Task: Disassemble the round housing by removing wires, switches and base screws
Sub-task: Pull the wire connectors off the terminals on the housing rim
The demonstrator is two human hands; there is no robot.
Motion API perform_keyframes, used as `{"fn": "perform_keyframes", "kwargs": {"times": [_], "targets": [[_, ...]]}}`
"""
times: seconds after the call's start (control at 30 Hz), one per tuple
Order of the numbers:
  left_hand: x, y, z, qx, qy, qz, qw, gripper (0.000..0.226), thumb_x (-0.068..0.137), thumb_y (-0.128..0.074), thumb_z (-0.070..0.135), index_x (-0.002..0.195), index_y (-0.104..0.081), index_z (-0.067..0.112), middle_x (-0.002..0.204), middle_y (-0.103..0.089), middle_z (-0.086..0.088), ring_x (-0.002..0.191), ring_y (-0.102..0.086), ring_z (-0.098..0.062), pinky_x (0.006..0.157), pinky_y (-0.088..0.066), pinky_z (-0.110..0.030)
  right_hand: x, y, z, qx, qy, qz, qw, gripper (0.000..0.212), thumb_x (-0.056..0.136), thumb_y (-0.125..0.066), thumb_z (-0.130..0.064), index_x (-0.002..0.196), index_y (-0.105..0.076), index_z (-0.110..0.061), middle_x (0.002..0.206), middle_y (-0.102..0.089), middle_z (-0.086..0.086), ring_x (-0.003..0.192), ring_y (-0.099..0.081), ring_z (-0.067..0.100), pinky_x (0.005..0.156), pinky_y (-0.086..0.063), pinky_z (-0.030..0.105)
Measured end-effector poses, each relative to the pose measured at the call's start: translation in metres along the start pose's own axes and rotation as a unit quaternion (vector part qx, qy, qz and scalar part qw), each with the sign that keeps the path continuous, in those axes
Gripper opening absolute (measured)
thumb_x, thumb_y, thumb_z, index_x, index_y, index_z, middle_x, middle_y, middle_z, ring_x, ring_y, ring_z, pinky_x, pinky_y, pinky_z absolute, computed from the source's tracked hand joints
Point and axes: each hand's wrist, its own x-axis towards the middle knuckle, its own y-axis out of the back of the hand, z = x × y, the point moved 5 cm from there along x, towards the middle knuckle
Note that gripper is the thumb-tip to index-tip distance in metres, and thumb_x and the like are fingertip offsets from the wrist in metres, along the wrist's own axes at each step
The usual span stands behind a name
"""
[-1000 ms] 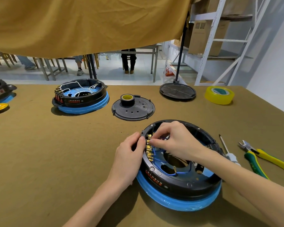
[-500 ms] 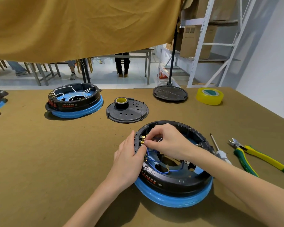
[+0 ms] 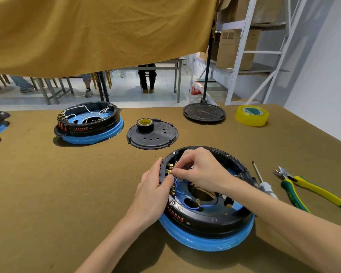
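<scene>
Housing [image 3: 205,223] sits on the surface [image 3: 47,194], near edge, black ring on blue base. Left hand [image 3: 153,194] grips the housing's left wall at the switch block, thumb inside. Right hand [image 3: 201,172] reaches over the rim, fingers pinching a blue wire [image 3: 180,182] at the brass terminals [image 3: 170,168]. Screwdriver [image 3: 261,181] and pliers [image 3: 307,189] lie just right of the housing.

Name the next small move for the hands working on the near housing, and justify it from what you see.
Probably the right hand should pull the pinched blue wire off its brass terminal, while the left hand steadies the housing rim: blue wires remain attached inside.
</scene>
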Motion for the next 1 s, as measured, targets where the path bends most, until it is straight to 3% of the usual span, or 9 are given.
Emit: {"fn": "perform_keyframes", "kwargs": {"times": [0.2, 0.43, 0.73, 1.0], "targets": [[0.004, 0.000, -0.005, -0.002, 0.001, 0.008, 1.000, 0.061, 0.105, -0.043, 0.048, 0.159, -0.016, 0.045, 0.165, -0.028, 0.007, 0.151, -0.025, -0.013, 0.122, -0.023, -0.046, 0.002, 0.000, 0.000, 0.001, -0.001, 0.003, 1.000, 0.008, 0.085, -0.079, -0.023, 0.085, -0.083, -0.017, 0.082, -0.069, -0.006, 0.076, -0.065, 0.009, 0.068, -0.054, 0.024], [0.005, 0.000, -0.005, -0.012, -0.005, 0.024, 1.000, 0.059, 0.106, -0.045, 0.043, 0.160, -0.020, 0.042, 0.163, -0.032, 0.007, 0.149, -0.028, -0.010, 0.123, -0.025, -0.046, -0.004, 0.003, 0.000, 0.005, 0.014, 0.031, 0.999, 0.006, 0.085, -0.079, -0.022, 0.081, -0.082, -0.018, 0.080, -0.069, -0.006, 0.074, -0.065, 0.010, 0.070, -0.054, 0.030], [0.004, -0.001, -0.006, -0.017, -0.017, 0.017, 1.000, 0.060, 0.105, -0.045, 0.043, 0.160, -0.019, 0.042, 0.164, -0.029, 0.010, 0.137, -0.024, 0.004, 0.113, -0.021, -0.030, -0.007, 0.002, -0.003, -0.015, 0.009, 0.030, 0.999, 0.007, 0.088, -0.075, -0.024, 0.084, -0.080, -0.021, 0.079, -0.070, -0.009, 0.075, -0.065, 0.007, 0.067, -0.054, 0.024], [0.004, 0.000, -0.007, -0.013, -0.023, 0.024, 0.999, 0.060, 0.106, -0.044, 0.042, 0.160, -0.019, 0.040, 0.164, -0.029, 0.010, 0.146, -0.026, -0.004, 0.119, -0.022, -0.036, -0.009, 0.006, -0.001, -0.022, -0.012, 0.044, 0.999, 0.008, 0.086, -0.078, -0.029, 0.083, -0.083, -0.022, 0.082, -0.070, -0.009, 0.078, -0.065, 0.006, 0.073, -0.056, 0.030]]}}
